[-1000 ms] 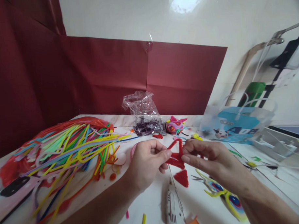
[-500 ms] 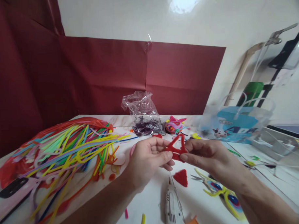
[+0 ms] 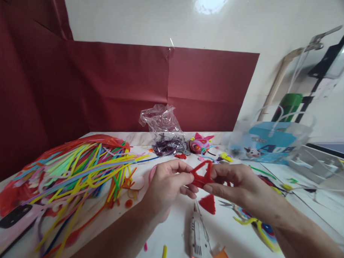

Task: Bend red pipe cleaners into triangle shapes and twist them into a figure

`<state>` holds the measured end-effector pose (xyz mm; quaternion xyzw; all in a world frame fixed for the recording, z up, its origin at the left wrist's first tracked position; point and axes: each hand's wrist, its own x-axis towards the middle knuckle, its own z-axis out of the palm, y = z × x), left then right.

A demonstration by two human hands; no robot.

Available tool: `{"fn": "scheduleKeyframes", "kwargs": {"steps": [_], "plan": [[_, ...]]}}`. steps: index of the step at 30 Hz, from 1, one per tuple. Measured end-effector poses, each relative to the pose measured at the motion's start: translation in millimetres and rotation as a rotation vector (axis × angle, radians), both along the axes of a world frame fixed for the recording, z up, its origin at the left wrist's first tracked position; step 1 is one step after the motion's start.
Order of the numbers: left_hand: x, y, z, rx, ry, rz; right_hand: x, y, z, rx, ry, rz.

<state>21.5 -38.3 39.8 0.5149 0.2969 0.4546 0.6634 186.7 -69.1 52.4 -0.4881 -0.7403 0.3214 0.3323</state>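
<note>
A red pipe cleaner (image 3: 202, 180), bent into an open triangular frame, is held up between my two hands over the white table. My left hand (image 3: 168, 187) pinches its left corner between thumb and fingers. On the other side, my right hand (image 3: 237, 183) grips its right edge, thumb below and fingers behind. Just beneath lies a filled red fuzzy triangle (image 3: 207, 205). A white glue gun (image 3: 196, 233) with a small red light points away from me below the hands. Under my right forearm are scissors (image 3: 227, 204), partly covered, and a yellow-edged fuzzy piece with blue circles (image 3: 267, 231).
A heap of coloured pipe cleaners (image 3: 97, 169) spreads over the left, beside a pink phone (image 3: 20, 224). At the back stand a clear plastic bag (image 3: 166, 140) with dark strands and a pink fuzzy animal head (image 3: 200, 143). A translucent bag (image 3: 270, 144) is on the right.
The red frame has tilted and changed outline between my fingers. My right hand has shifted slightly down, its fingers moving along the frame's right edge. My left hand stays almost in place.
</note>
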Motion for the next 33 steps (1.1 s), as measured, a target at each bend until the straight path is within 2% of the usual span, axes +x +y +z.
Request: {"fn": "scheduleKeyframes", "kwargs": {"steps": [12,21,25,30,33], "plan": [[1,2,-1.4,0.015,0.056,0.062,-4,2,-1.7,-0.001,-0.003,0.045],[2,3,0.0,0.041,0.104,0.121,0,-1,1.4,0.086,-0.104,-0.043],[3,4,0.0,0.050,0.108,0.171,2,-3,1.9,0.232,-0.278,-0.119],[3,8,-0.4,0.035,0.167,0.183,1,-5,-3.0,0.567,-0.461,-0.182],[1,12,-2.4,0.023,0.207,0.142,0,-7,-4.3,0.742,-0.564,-0.154]]}}
